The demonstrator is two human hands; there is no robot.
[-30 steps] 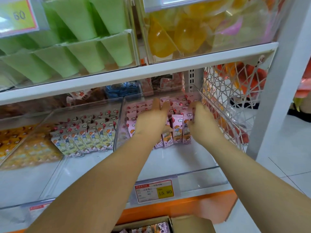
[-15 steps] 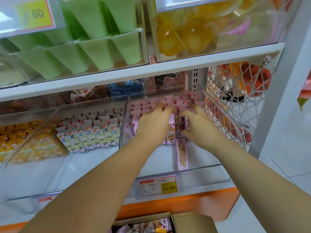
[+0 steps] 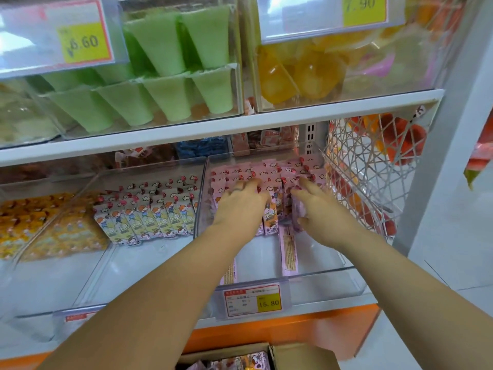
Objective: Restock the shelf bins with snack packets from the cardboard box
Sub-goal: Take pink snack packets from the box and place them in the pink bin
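Both my hands reach into the clear right-hand shelf bin [image 3: 333, 273], which holds rows of pink snack packets [image 3: 269, 172] standing on edge. My left hand [image 3: 240, 206] lies flat with spread fingers against the left part of the rows. My right hand [image 3: 317, 209] presses its fingers on the packets at the right, thumb beside a purple-pink packet. One loose pink packet [image 3: 289, 249] lies flat on the bin floor between my wrists. The cardboard box [image 3: 301, 356] with more packets shows at the bottom edge.
The neighbouring clear bin [image 3: 106, 276] holds cartoon-printed packets [image 3: 149, 217]; orange packets [image 3: 24, 220] fill the bin further left. Green cups and yellow jellies sit on the shelf above. A white wire basket [image 3: 370, 161] stands right of the bin. A price tag [image 3: 253, 299] hangs in front.
Both hands slid deeper along the packet rows and spread flatter. A pink packet dropped flat onto the bin floor half a second ago and still lies there. The camera moved closer.
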